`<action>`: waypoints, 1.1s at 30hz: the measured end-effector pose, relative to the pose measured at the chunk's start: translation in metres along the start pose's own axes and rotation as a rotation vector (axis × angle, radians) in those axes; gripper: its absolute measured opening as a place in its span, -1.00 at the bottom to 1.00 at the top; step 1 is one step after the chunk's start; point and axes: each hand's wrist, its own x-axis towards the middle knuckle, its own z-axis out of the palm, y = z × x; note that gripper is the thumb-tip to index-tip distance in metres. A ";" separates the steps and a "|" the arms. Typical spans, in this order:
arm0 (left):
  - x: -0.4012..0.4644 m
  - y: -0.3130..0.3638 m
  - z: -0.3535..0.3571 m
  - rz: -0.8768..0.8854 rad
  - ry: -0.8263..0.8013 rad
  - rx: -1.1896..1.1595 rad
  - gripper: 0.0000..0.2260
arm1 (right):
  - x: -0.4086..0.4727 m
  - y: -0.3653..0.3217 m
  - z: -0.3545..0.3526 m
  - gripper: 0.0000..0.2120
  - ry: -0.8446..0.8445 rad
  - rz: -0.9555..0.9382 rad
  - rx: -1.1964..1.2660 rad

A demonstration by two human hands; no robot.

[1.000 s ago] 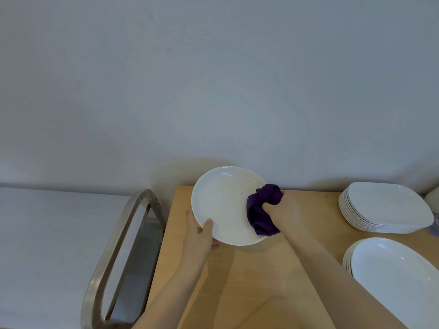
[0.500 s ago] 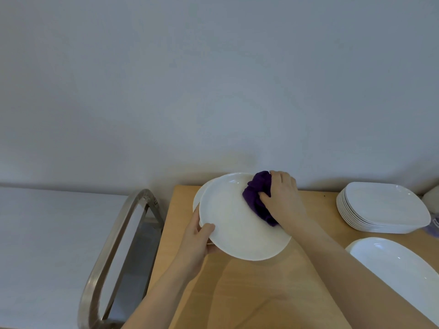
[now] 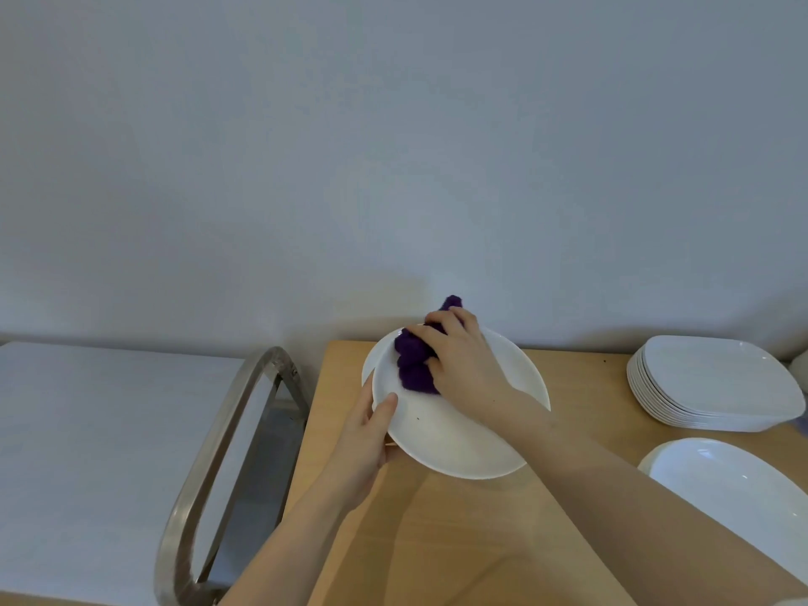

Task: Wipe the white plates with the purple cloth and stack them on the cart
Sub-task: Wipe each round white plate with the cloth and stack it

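Note:
A round white plate (image 3: 454, 435) is held tilted above the wooden table (image 3: 437, 540). My left hand (image 3: 367, 439) grips its left rim, thumb on the upper face. A second white rim (image 3: 366, 369) shows just behind it at the left. My right hand (image 3: 463, 356) presses a bunched purple cloth (image 3: 413, 365) onto the plate's upper part, fingers curled over the cloth. The metal cart (image 3: 227, 452) stands left of the table, its handle frame in view.
A stack of several squarish white plates (image 3: 717, 382) sits at the table's back right. Another white oval plate (image 3: 743, 492) lies at the right edge. A grey wall rises behind the table, and a pale surface (image 3: 87, 430) lies beyond the cart.
The plate has tipped from facing me to lying flatter. My right hand has swept the cloth from the plate's right side up towards its far left part.

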 end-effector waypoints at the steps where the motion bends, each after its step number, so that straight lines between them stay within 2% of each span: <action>1: 0.000 0.001 0.000 0.014 0.000 -0.003 -0.67 | -0.001 -0.002 0.000 -0.54 -0.036 -0.029 0.047; 6: 0.002 -0.001 -0.005 0.043 0.018 -0.047 -0.65 | -0.010 -0.017 -0.005 -0.59 -0.175 -0.102 0.336; 11: 0.003 -0.004 -0.008 0.072 0.075 -0.060 -0.67 | -0.017 -0.029 -0.015 -0.59 -0.363 0.044 0.536; 13: 0.002 -0.005 -0.009 0.082 0.097 -0.084 -0.68 | -0.019 -0.033 -0.016 -0.64 -0.380 0.048 0.549; 17: 0.002 -0.008 -0.013 0.097 0.144 -0.113 -0.73 | -0.031 -0.035 -0.014 -0.58 -0.328 -0.018 0.463; 21: 0.003 -0.010 -0.017 0.090 0.186 -0.095 -0.70 | -0.047 -0.033 -0.006 -0.52 -0.260 -0.112 0.259; 24: 0.004 -0.011 -0.016 0.084 0.215 -0.104 -0.69 | -0.055 -0.034 -0.002 -0.62 -0.206 -0.120 0.134; 27: 0.004 -0.010 -0.016 0.102 0.236 -0.115 -0.67 | -0.065 -0.030 -0.002 -0.57 -0.099 -0.157 0.041; 31: 0.005 -0.006 -0.020 0.134 0.247 -0.110 -0.66 | -0.076 -0.015 -0.007 -0.68 0.082 -0.156 -0.073; 33: 0.006 -0.005 -0.021 0.142 0.250 -0.107 -0.66 | -0.079 -0.008 -0.010 -0.69 0.120 -0.156 -0.119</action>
